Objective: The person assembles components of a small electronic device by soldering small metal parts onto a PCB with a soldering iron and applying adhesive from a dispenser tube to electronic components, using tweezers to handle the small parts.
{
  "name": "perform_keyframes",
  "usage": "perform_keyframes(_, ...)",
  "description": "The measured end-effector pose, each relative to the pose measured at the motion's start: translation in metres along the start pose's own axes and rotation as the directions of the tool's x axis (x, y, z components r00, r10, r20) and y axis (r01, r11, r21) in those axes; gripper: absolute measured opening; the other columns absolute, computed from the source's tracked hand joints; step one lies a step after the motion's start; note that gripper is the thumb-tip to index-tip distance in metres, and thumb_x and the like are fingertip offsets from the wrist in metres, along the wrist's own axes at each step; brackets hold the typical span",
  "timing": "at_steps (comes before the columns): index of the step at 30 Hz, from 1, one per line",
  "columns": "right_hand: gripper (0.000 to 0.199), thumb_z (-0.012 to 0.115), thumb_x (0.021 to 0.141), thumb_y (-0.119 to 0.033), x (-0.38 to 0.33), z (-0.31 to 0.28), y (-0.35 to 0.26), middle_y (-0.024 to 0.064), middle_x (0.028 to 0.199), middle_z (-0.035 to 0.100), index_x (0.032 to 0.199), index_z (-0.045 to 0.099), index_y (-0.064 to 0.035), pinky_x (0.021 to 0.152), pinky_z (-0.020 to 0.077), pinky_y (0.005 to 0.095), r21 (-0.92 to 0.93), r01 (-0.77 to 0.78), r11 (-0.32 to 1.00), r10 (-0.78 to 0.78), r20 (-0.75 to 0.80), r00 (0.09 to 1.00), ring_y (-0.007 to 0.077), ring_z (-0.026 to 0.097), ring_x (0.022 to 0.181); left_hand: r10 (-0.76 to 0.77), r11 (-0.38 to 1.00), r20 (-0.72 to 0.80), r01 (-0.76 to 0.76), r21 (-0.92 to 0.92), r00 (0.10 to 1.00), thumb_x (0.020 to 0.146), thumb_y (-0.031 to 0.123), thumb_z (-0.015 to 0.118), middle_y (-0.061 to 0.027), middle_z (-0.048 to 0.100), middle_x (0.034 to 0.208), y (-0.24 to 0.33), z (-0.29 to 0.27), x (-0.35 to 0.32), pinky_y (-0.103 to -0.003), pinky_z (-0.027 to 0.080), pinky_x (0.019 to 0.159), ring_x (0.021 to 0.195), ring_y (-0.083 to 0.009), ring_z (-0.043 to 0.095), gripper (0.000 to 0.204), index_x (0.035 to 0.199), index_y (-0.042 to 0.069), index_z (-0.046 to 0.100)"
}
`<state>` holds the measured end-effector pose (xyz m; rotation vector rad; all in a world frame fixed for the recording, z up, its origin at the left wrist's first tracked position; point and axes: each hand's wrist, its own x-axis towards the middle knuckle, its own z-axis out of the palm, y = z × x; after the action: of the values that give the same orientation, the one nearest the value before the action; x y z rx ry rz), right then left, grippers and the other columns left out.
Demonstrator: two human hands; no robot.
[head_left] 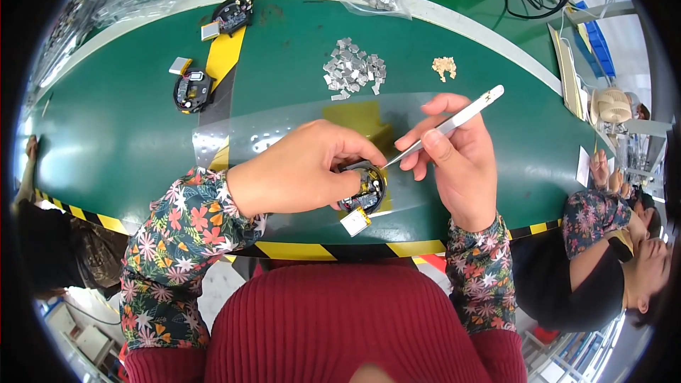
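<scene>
While the left hand (284, 174), fingers (363, 146) curled, is gripping it over a clear sheet (273, 131), a round black housing (369, 190) is exposing circuitry (364, 202).

A silver pouch (355, 222) is jutting nearward; the left hand is hiding the housing's left part. The right hand (464, 163) is pinching tweezers (450, 125), tip at the housing. Grey tabs (356, 71) are lying beyond on the bench (298, 57).

Electronics assembly workshop

Striped tape (418, 247) lines the near edge of the green bench (291, 42); bare-circuit devices (193, 91) lie toward its far left corner. Tweezers (474, 108) point at an open unit (370, 189). Workers (560, 284) flank both ends.
</scene>
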<state>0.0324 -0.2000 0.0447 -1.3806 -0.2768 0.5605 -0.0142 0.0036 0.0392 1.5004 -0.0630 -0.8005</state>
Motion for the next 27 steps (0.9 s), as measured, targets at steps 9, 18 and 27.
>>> perform_keyframes(9, 0.024, 0.053, 0.089, -0.004, -0.0009, -0.0001, 0.0027, 0.0107, 0.085, 0.064, 0.111, 0.044, -0.002, 0.053, 0.0459, 0.0205, -0.018, -0.054, 0.998, 0.054, 0.041, 0.998, 0.0113, 0.059, 0.067, 0.067, 0.997, -0.001, -0.067, 0.042, 0.998, 0.077, -0.007, 0.049, -0.0069, 0.063, 0.102, -0.0044, 0.0019, -0.0006, -0.021, 0.047, 0.072, 0.086, -0.0064, 0.055, 0.033, 0.109, -0.003, 0.058)
perform_keyframes(18, 0.025, 0.053, 0.089, -0.004, -0.001, 0.0007, 0.0009, 0.0096, 0.085, 0.064, 0.112, 0.044, -0.0031, 0.053, 0.0456, 0.0199, -0.05, -0.067, 0.996, 0.07, 0.052, 0.996, 0.0102, 0.059, 0.068, 0.084, 0.994, -0.012, -0.083, 0.064, 0.996, 0.08, -0.003, 0.057, -0.0058, 0.064, 0.099, -0.0027, 0.0032, 0.0005, -0.022, 0.047, 0.076, 0.087, -0.0069, 0.056, 0.026, 0.106, -0.003, 0.059)
perform_keyframes(27, 0.023, 0.052, 0.088, -0.004, -0.0035, 0.0066, 0.0009, 0.011, 0.084, 0.061, 0.11, 0.043, -0.0009, 0.066, 0.0486, 0.0251, -0.086, 0.173, 0.981, -0.17, 0.032, 0.985, 0.0138, 0.06, 0.076, 0.098, 0.995, -0.069, -0.099, -0.012, 0.993, 0.08, -0.003, 0.06, -0.0033, 0.064, 0.09, -0.0074, 0.0053, 0.0024, -0.022, 0.047, 0.073, 0.082, -0.006, 0.056, 0.018, 0.098, -0.003, 0.061)
